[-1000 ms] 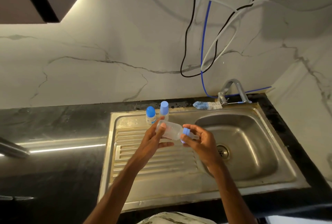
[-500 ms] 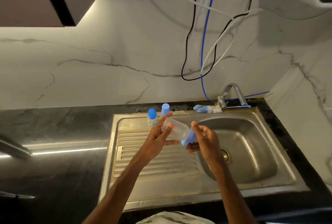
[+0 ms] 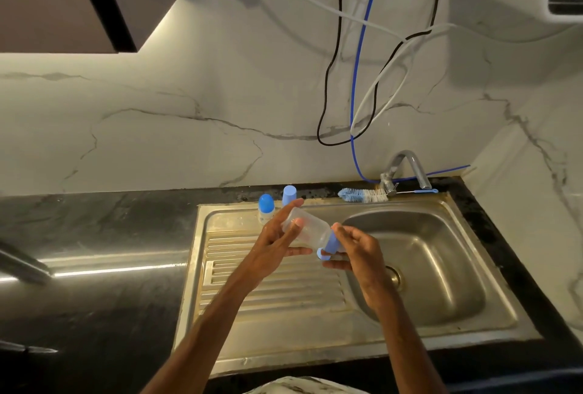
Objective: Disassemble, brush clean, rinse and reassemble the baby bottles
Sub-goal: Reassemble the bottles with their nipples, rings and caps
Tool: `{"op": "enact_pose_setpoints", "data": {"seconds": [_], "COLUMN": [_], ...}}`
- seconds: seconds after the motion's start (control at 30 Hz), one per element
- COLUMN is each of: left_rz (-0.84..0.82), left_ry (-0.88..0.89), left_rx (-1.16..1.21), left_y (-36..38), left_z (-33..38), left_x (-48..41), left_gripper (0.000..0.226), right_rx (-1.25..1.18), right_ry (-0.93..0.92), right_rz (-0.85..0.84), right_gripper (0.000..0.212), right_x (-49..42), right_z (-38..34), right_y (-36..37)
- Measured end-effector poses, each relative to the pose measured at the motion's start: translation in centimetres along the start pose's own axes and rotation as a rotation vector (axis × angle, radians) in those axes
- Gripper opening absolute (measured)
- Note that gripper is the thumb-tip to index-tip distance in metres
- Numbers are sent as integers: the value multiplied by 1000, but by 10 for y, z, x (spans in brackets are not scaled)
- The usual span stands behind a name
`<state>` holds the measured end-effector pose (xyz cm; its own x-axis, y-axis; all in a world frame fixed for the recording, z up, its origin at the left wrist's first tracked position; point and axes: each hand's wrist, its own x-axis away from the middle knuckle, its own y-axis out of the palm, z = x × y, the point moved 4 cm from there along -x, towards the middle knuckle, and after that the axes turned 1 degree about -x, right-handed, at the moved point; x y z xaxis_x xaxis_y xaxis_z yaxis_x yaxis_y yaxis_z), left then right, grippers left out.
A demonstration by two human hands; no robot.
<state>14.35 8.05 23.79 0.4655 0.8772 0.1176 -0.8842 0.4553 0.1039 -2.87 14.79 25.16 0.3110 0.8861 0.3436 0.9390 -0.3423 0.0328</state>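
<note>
The dark worktop [image 3: 94, 235] carries a steel sink [image 3: 315, 359], which lies beneath both hands. Above its ribbed side the left hand [image 3: 271, 242] grips the clear bottle [image 3: 307, 231] by the body, tilting the neck down towards the right hand [image 3: 359, 251], whose fingers curl round the blue collar [image 3: 329, 247]. I judge this to be early disassembly, since the collar is still on. Beyond the right hand the brush [image 3: 362, 195] lies untouched beside the tap [image 3: 418, 171]. Beyond the left hand stand a second bottle [image 3: 266, 209], still capped, and a loose blue cap [image 3: 289, 194]. Brushing, rinsing and reassembly remain.
</note>
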Motion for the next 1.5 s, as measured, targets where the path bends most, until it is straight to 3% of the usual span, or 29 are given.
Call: {"op": "enact_pose_setpoints", "data": {"seconds": [0.13,0.23,0.33,0.5,0.6,0.77,0.97,1.17,1.23,1.3,1.4,1.5], "left_rz": [1,39,31,-34,-27,-53,-182,-338,-361,-404,-430,-451], "left_ry": [-3,-4,-11,-8,-6,11,120,188,250,256,93,11], "left_rx": [1,3,8,18,5,-8,-84,-142,-264,-530,-865,-968], "left_y": [-1,-6,-12,-11,-11,-16,-19,-24,-32,-43,-46,-27], "left_z": [-3,-4,-3,2,1,-2,4,20,23,15,-13,-44], "left_x": [-1,-5,-7,-6,-8,-8,-10,-11,-16,-26,-34,-36], "left_gripper": [52,51,49,50,50,49,39,45,45,45,60,66], "right_rx": [28,3,31,72,-7,-42,-243,-411,-424,-299,27,153], "right_ry": [-6,1,-25,118,96,28,224,424,404,297,153,92], "right_rz": [36,-59,-137,-118,-120,-131,-185,-219,-194,-140,-58,-90], "right_gripper": [39,35,50,66,48,54,46,36,37,48,46,38], "right_x": [-1,-1,-1,-3,-7,-9,-13,-14,-15,-21,-29,-36], "right_z": [-1,0,-1,7,10,10,19,20,23,29,38,46], "right_y": [-1,3,6,9,12,9,6,8,8,6,8,14]}}
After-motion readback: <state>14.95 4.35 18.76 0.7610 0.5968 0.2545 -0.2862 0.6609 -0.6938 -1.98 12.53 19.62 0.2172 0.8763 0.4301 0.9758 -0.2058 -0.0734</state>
